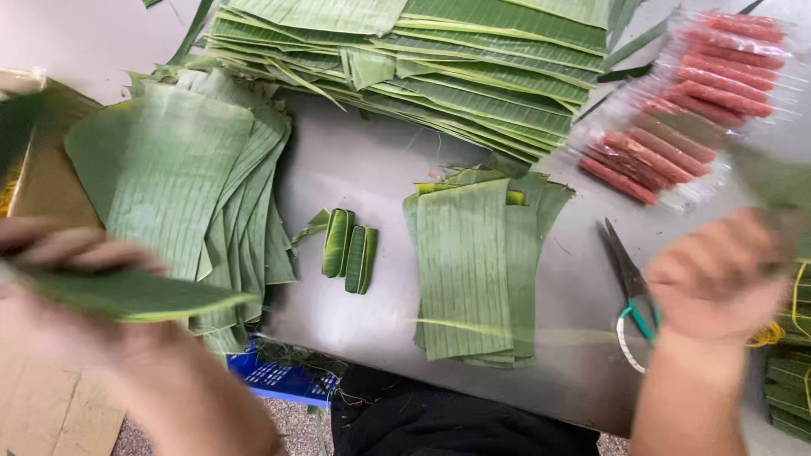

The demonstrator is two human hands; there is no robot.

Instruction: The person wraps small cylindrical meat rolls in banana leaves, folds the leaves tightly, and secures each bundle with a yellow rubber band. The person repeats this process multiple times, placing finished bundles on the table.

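My left hand [59, 253] is at the left edge, fingers closed on a green banana leaf piece [135, 294] that sticks out to the right, blurred by motion. My right hand [718, 274] is at the right, curled and blurred, with a faint green leaf strip [760, 169] reaching up from it; its grip is unclear. Between the hands lies a stack of cut rectangular leaves [473, 270] on the grey metal table [363, 160]. A bigger stack of cut leaves [203, 177] lies by my left hand.
A large pile of long leaves [456, 67] fills the back. Plastic packs of red sausages [684, 118] lie at the back right. Green-handled scissors [629, 283] rest by my right hand. Two small folded leaf rolls [351, 249] sit mid-table. A blue crate [283, 380] sits below the table edge.
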